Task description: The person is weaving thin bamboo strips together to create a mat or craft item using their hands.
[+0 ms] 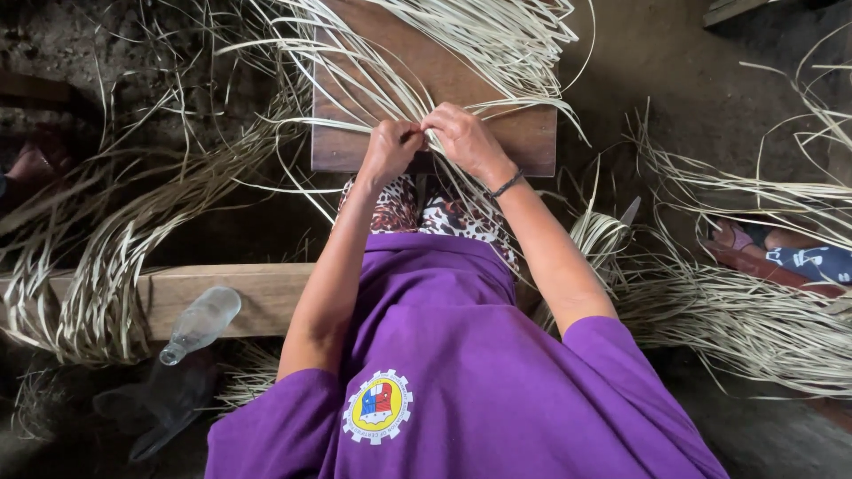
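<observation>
Together, left hand (389,149) and right hand (463,137) pinch pale, thin, flat straw strips (444,35) fanned across a brown board (532,142).

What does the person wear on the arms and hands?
Both arms are bare below short purple sleeves. The right wrist carries a thin dark bracelet. The left hand and right hand wear no gloves; no rings are visible.

Both hands' fingertips (417,133) are buried among pale strips (497,35), which run past the top edge
</observation>
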